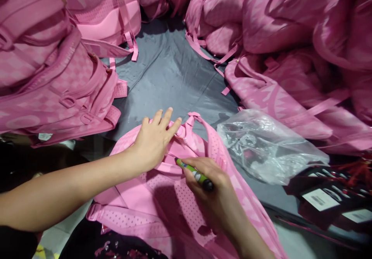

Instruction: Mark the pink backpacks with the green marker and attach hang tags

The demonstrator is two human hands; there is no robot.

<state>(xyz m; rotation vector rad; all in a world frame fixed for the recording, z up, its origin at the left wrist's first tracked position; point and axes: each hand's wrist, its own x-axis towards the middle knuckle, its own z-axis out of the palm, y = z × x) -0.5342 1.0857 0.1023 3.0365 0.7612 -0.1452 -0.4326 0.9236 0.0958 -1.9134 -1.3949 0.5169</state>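
Note:
A pink backpack (186,197) with dotted mesh padding lies in front of me, its straps and top loop showing. My left hand (157,138) rests on its upper edge, fingers spread and nothing held. In my right hand (210,177) is a green marker (193,172) with a black end, gripped between thumb and fingers. The marker's dark tip points at the pink fabric just below my left hand; whether it touches cannot be told.
Pink backpacks (37,69) are piled at the left, and more pink bags (279,57) at the right. A clear plastic bag (267,150) lies right of the backpack, near black tags (328,193) with white labels. Grey sheeting (171,69) covers the surface.

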